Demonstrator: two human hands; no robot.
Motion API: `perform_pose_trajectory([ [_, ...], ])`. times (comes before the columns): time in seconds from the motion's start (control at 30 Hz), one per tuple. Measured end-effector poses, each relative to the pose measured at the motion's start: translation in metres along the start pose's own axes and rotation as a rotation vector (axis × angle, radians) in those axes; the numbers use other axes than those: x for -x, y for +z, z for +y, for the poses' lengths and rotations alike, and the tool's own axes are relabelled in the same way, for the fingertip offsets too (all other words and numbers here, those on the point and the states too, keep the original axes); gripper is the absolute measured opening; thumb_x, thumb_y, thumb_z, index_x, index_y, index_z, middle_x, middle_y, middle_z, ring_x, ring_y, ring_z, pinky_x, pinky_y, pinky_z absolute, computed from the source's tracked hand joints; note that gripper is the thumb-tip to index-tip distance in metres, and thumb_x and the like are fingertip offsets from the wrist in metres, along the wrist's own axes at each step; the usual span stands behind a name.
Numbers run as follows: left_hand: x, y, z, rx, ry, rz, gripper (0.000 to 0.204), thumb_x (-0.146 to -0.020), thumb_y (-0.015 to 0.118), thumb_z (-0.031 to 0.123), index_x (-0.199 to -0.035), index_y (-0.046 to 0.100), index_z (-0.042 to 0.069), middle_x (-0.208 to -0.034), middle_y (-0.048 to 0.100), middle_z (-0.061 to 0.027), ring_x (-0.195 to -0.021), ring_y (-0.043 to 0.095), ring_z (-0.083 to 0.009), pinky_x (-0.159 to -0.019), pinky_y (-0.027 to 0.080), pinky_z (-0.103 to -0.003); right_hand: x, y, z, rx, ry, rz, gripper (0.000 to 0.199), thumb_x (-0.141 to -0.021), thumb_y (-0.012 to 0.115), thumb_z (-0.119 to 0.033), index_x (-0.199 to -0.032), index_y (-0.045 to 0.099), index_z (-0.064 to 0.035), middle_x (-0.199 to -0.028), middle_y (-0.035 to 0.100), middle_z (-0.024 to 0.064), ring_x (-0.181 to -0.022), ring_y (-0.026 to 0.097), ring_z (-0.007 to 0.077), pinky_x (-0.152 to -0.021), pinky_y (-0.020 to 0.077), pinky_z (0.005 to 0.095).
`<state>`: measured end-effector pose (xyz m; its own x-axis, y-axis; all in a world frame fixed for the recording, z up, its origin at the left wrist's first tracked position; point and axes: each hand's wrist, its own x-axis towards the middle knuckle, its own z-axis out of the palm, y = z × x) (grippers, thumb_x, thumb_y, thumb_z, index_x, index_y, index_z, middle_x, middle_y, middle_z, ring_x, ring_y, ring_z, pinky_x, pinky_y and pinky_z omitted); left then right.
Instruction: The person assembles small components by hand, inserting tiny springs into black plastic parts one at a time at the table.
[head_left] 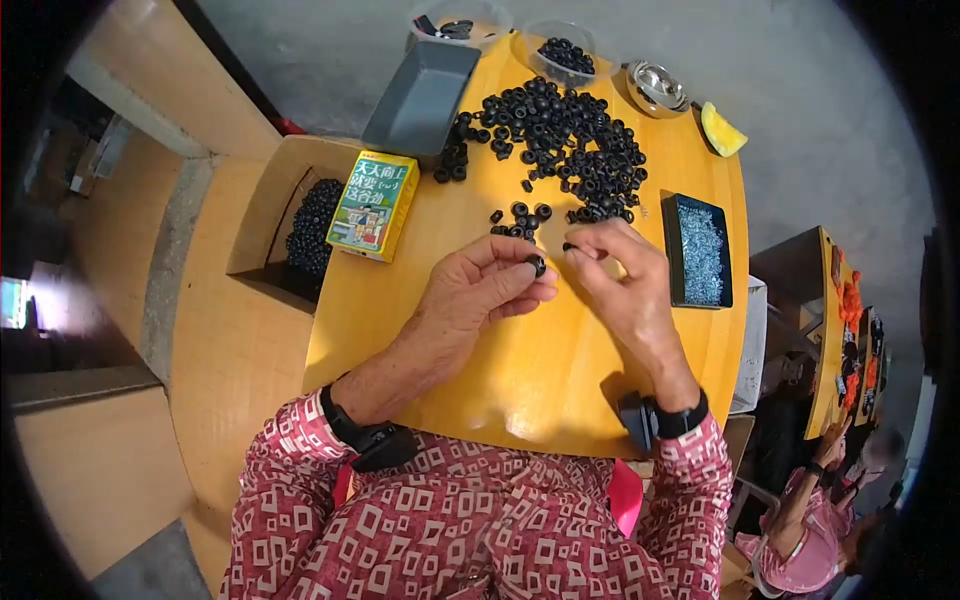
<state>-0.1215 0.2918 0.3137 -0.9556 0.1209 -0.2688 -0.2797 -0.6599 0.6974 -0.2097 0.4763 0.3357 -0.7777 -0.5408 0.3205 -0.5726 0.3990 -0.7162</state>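
Between the thumb and fingers of my left hand [468, 290] is a small round black knob-like part [537, 264], its hollow side turned up. Close by on the right, my right hand [632, 280] pinches a smaller black piece [569, 246]; its exact kind is too small to make out. The two pieces are apart. Just beyond my fingers lies a small cluster of black round parts [521, 219]. Farther back, a large loose pile of similar black parts [570, 125] spreads over the yellow table [440, 390].
Right of my hands sits a black tray [730, 290] of small silvery pieces. A yellow-green carton [372, 205], grey bin [420, 95], clear tub [535, 65], metal bowl [656, 90] and yellow wedge [722, 131] line the edges. Left stands a cardboard box [262, 215]; another person [805, 540] sits lower right.
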Motion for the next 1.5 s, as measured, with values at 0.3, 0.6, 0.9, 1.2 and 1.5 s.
perform_pose_trajectory([
  [0.3,-0.013,0.021,-0.010,-0.081,0.031,-0.017,0.018,-0.097,0.062,0.013,-0.115,0.061,0.008,-0.109,0.068,-0.0042,-0.102,0.065,-0.0112,-0.089,0.053,-0.024,0.042,-0.007,-0.026,-0.186,0.115,0.145,0.017,-0.080,0.072,0.005,-0.095,0.067,0.0003,-0.090,0.065,0.0064,-0.082,0.059,0.0136,-0.077,0.0478,0.0263],
  [0.6,-0.015,0.038,-0.010,-0.050,-0.028,-0.020,0.018,-0.097,0.062,0.014,-0.114,0.062,0.008,-0.110,0.069,-0.0047,-0.099,0.066,-0.0114,-0.089,0.054,-0.024,0.047,-0.023,-0.022,-0.087,0.074,0.175,0.016,-0.081,0.071,0.004,-0.096,0.068,-0.0002,-0.089,0.065,0.0081,-0.080,0.062,0.0168,-0.071,0.0509,0.0279],
  [0.9,-0.023,0.044,-0.014,-0.069,-0.041,-0.061,0.020,-0.097,0.063,0.015,-0.114,0.062,0.007,-0.110,0.069,-0.0040,-0.098,0.067,-0.0113,-0.089,0.054,-0.024,0.046,-0.032,-0.020,0.356,-0.210,0.196,0.022,-0.077,0.072,0.005,-0.099,0.068,-0.0010,-0.087,0.065,0.0115,-0.077,0.063,0.0246,-0.067,0.0508,0.0330],
  [1.2,-0.034,0.051,-0.016,-0.092,-0.038,-0.080,0.023,-0.096,0.064,0.017,-0.116,0.062,0.006,-0.107,0.068,-0.0046,-0.100,0.066,-0.0135,-0.092,0.052,-0.027,0.047,-0.035,-0.010,-0.017,0.049,0.264,0.023,-0.077,0.074,0.003,-0.099,0.069,0.0004,-0.088,0.066,0.0104,-0.076,0.063,0.0233,-0.068,0.0508,0.0313],
  [1.5,-0.038,0.044,-0.026,-0.154,0.097,-0.150,0.024,-0.095,0.065,0.014,-0.116,0.062,0.003,-0.106,0.067,-0.0036,-0.098,0.064,-0.0108,-0.091,0.051,-0.028,0.045,-0.036,-0.011,0.426,-0.214,0.208,0.026,-0.076,0.076,0.000,-0.101,0.069,0.0004,-0.089,0.065,0.0102,-0.077,0.060,0.0247,-0.069,0.0486,0.0351],
])
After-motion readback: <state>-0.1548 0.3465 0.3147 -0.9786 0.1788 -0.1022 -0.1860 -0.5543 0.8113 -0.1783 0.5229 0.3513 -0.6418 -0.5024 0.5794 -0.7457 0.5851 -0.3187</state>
